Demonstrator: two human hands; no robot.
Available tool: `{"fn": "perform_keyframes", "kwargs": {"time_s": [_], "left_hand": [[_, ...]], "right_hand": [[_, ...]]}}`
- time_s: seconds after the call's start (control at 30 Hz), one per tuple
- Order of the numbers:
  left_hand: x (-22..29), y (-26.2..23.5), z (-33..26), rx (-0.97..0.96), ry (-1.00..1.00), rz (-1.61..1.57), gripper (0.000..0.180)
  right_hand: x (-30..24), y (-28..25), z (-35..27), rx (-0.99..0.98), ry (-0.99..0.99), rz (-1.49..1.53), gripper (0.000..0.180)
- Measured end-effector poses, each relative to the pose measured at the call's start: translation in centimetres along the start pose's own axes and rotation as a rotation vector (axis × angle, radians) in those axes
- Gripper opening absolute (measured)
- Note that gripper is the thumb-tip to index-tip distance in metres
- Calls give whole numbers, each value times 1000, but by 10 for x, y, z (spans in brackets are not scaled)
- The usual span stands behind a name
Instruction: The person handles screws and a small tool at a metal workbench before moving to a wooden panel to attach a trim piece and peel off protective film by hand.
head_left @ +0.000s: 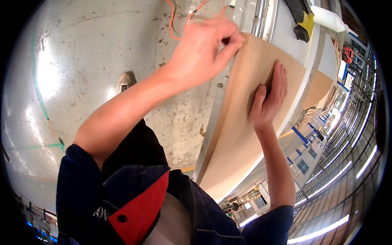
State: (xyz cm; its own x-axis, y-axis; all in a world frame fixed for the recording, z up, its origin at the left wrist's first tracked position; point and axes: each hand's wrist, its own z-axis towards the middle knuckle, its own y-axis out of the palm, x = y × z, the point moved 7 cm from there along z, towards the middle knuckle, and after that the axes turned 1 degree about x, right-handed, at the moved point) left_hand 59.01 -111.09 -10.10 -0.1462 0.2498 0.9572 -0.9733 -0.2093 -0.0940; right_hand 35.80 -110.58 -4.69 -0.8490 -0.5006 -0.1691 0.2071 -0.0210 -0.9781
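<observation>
A long tan board [239, 134], like fibreboard, lies on a workbench running along my right side. My right hand [270, 96] rests on its top face with fingers stretched out together and the thumb apart. At the board's far left corner is my left hand [210, 49], slightly blurred, its fingers curled and the fingertips pinched at the edge. Whatever may be between those fingertips is hidden.
Past the board's far end are shiny metal rails [261, 18], a black and yellow tool [304, 26] and a white bottle [328, 19]. An orange cable [172, 20] trails over the scuffed grey floor [98, 45]. A tan sheet [318, 90] lies beyond the bench's right side.
</observation>
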Motion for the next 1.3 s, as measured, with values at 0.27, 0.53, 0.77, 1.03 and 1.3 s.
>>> {"fn": "perform_keyframes", "kwargs": {"time_s": [0.27, 0.53, 0.77, 1.03, 1.3], "left_hand": [[-8, 7, 12, 115, -221, -188, 6], [5, 16, -66, -74, -33, -79, 5], [-8, 2, -18, 163, -26, -98, 3], [14, 20, -115, -49, 87, -190, 9], [-5, 9, -5, 175, -5, -148, 15]], "right_hand": [[3, -2, 1, -3, 4, 8, 70], [4, 0, 1, -4, -22, 1, 69], [1, 2, 2, 1, -42, 20, 68], [-1, 3, 0, -12, -7, 33, 66], [1, 3, -2, -15, 21, 90, 67]]}}
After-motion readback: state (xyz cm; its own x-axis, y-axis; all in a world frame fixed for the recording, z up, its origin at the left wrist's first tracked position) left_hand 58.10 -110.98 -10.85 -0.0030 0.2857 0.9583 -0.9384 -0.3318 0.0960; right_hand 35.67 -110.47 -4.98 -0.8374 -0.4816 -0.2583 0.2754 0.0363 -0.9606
